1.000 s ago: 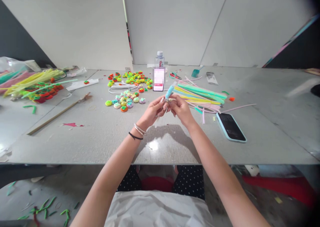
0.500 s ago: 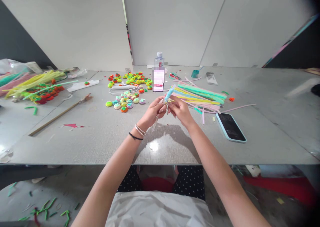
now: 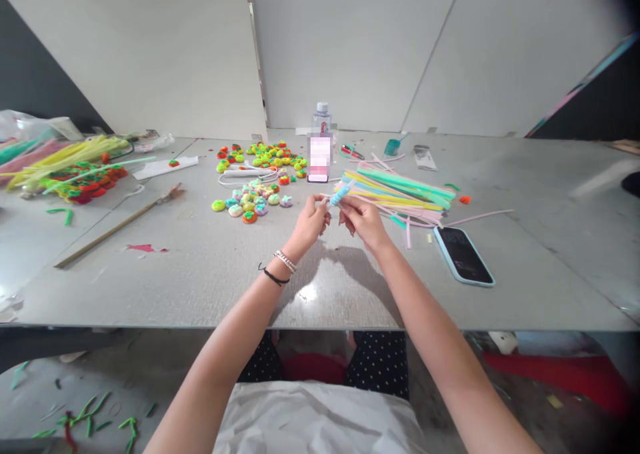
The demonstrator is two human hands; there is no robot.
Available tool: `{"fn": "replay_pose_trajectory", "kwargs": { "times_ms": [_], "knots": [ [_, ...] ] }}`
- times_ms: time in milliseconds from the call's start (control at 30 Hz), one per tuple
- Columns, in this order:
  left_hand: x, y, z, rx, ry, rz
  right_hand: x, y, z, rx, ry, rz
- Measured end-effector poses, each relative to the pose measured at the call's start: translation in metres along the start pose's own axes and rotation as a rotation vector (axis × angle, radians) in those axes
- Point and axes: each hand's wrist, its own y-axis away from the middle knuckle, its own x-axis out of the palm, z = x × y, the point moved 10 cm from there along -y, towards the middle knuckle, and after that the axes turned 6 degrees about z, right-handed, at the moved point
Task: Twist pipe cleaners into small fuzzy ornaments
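Observation:
Both my hands meet above the middle of the table around a light-blue pipe cleaner (image 3: 339, 195) wound into a tight coil. My left hand (image 3: 313, 219) pinches its lower left end between thumb and fingers. On the other side, my right hand (image 3: 363, 222) has its fingertips closed on the coil's right side. A thin pale end sticks out at the coil's upper right. Just beyond my right hand lies a bundle of straight pipe cleaners (image 3: 400, 193) in pink, yellow, blue and mint. Small round pastel fuzzy pieces (image 3: 249, 207) sit left of my left hand.
A phone (image 3: 319, 157) leans on a bottle (image 3: 323, 119) at the back. Another phone (image 3: 465, 257) lies at right. Orange and green fuzzy pieces (image 3: 273, 154) cluster behind the pastel ones. A wooden stick (image 3: 115, 231) and more pipe cleaners (image 3: 75, 161) lie at left. Scissors (image 3: 353, 151) rest behind.
My hands have drawn slightly apart, and the blue coil now lies more slanted to the right. A pale strand that hung below my left hand no longer shows.

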Motion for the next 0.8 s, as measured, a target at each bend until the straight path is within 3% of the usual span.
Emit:
{"fn": "replay_pose_trajectory", "kwargs": {
  "times_ms": [133,233,333,467,667,800],
  "knots": [
    [-0.013,-0.002,0.003,0.032,-0.196,-0.124,0.002,-0.001,-0.007,0.024,-0.009,-0.005],
    [-0.012,0.006,-0.019,0.218,-0.356,-0.174,-0.005,0.0,-0.011,0.043,-0.048,-0.075],
    [-0.003,0.018,-0.04,0.371,-0.512,-0.168,-0.009,0.0,-0.014,0.057,-0.072,-0.116],
    [0.009,0.022,-0.046,0.424,-0.659,-0.079,-0.01,-0.001,-0.014,0.052,-0.076,-0.115],
    [0.006,0.022,-0.048,0.476,-0.656,-0.092,-0.006,-0.001,-0.009,0.026,-0.088,-0.067],
    [0.004,0.018,-0.039,0.43,-0.528,-0.093,-0.005,-0.001,-0.007,0.016,-0.107,-0.055]
  ]
}}
